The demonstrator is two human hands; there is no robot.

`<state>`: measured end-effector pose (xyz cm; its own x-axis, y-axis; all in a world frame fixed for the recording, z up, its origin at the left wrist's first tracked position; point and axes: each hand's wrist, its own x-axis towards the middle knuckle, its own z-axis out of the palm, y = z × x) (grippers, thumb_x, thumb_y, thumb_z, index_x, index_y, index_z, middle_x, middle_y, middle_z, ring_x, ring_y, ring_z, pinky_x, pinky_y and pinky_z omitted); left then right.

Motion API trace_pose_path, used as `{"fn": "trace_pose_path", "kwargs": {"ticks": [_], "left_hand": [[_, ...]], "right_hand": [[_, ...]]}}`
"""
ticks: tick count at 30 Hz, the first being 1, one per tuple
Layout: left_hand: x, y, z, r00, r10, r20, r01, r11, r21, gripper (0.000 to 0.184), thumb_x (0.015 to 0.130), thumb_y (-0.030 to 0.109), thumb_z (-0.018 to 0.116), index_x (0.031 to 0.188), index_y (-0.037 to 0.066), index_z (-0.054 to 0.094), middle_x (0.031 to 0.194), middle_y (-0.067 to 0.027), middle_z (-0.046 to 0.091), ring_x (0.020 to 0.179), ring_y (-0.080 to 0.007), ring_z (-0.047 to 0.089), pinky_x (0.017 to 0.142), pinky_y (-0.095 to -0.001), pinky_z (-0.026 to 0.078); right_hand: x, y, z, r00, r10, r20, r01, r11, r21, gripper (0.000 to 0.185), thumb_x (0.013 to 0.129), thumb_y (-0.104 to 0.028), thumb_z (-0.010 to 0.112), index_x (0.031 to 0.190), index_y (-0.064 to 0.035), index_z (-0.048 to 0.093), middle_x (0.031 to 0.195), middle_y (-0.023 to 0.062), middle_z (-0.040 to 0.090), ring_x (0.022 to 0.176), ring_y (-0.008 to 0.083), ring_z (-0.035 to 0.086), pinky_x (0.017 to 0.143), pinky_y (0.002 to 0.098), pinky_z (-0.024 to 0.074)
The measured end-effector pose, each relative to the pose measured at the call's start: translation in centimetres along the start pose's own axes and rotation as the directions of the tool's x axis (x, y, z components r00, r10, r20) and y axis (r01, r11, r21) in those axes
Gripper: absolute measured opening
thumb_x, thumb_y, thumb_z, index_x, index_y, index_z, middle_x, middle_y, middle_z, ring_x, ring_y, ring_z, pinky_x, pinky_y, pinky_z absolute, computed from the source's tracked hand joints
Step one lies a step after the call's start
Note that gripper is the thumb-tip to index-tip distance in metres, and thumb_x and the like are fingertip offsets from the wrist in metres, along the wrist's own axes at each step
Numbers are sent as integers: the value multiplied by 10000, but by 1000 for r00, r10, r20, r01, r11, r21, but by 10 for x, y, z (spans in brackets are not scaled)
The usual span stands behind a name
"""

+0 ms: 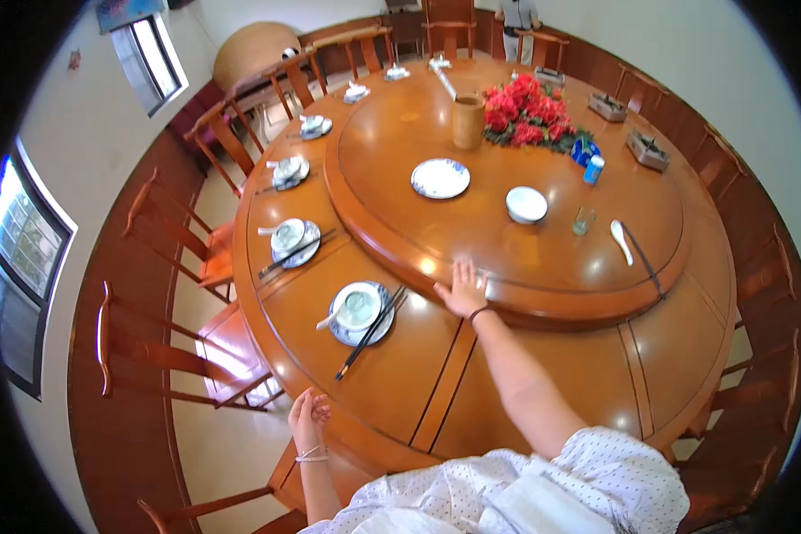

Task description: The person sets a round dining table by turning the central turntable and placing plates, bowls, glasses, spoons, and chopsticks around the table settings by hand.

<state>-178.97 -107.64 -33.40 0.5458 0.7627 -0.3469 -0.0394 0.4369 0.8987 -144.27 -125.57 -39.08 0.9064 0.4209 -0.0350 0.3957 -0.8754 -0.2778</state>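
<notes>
My right hand (pixel 463 289) lies with fingers spread on the near edge of the wooden turntable (pixel 392 222). At the lower left, my left hand (pixel 309 413) hovers by the table's rim, its fingers loosely curled with nothing visible in them. Nearest to it is a place setting: a plate (pixel 384 331) carrying a bowl (pixel 358 308) and a white spoon, with black chopsticks (pixel 365 343) beside them. On the turntable stand a blue-patterned plate (pixel 440 179), a white bowl (pixel 526 206), a small glass (pixel 583 221), a white spoon (pixel 620 240) and black chopsticks (pixel 643 259).
Farther back on the turntable are a wooden cylinder (pixel 468 123), red flowers (pixel 529 111) and a blue-and-white can (pixel 594 170). More place settings (pixel 295 243) line the left side. Metal boxes (pixel 647 151) sit at the right. Wooden chairs (pixel 173 222) ring the table; a person (pixel 516 22) stands behind.
</notes>
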Motion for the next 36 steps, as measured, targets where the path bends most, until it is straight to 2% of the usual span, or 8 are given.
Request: {"fn": "trace_pose_path", "kwargs": {"ticks": [7,9,16,21,27,31,32,36], "left_hand": [[-43,22,81,991,46,123,-69,979,193,233,887,181,505,1055,21,518,852,-93,609,631,-134,591,551,-237,479],[-77,30,88,967,197,163,-246,894,375,246,892,148,488,1094,7,496,882,-101,608,659,-132,596,564,-230,484],[-150,46,6,887,367,-280,-251,892,375,243,893,171,488,1080,16,511,899,-103,608,655,-116,590,532,-200,470],[-143,46,-7,872,336,-357,-166,888,429,247,892,182,493,1077,20,515,898,-104,610,650,-115,584,534,-192,462],[-44,66,29,922,384,-47,-292,772,564,228,886,175,506,1035,7,548,912,-78,604,703,-107,569,597,-217,454],[61,63,49,862,413,295,-470,431,770,207,835,136,551,996,6,556,858,-123,578,790,-204,569,678,-301,451],[85,63,61,801,436,411,-540,230,809,211,824,163,560,965,6,561,881,-152,558,807,-268,562,687,-346,453],[169,41,94,725,214,655,-653,-91,752,358,814,291,557,1037,14,515,938,-184,555,907,-334,538,728,-416,459]], "right_hand": [[29,-31,16,998,-10,-54,21,977,214,802,835,-574,323,1357,19,185,1447,136,109,1343,267,47,1049,505,-14],[35,-39,12,998,-19,-64,37,956,292,789,832,-557,338,1342,34,221,1441,148,126,1340,281,52,1048,509,-9],[62,-41,8,961,-273,48,243,913,328,596,866,-423,377,1303,-20,338,1426,157,176,1328,302,112,1063,469,69],[46,-26,10,928,-369,51,332,882,335,550,884,-362,390,1309,-19,325,1423,141,193,1325,276,144,1072,395,123],[19,-27,15,909,-401,-113,413,902,124,580,868,-340,445,1321,-8,299,1424,131,198,1328,270,140,1072,388,126],[21,-42,15,938,-331,-107,342,933,113,569,868,-341,448,1321,-24,310,1426,107,208,1326,242,159,1070,390,132],[24,-45,20,935,-312,-169,335,933,131,522,876,-315,437,1311,-43,337,1417,90,240,1320,226,181,1067,388,142],[31,-54,29,934,-265,-240,316,926,209,429,892,-268,410,1261,-48,403,1377,92,318,1290,247,253,1055,393,178]]}}
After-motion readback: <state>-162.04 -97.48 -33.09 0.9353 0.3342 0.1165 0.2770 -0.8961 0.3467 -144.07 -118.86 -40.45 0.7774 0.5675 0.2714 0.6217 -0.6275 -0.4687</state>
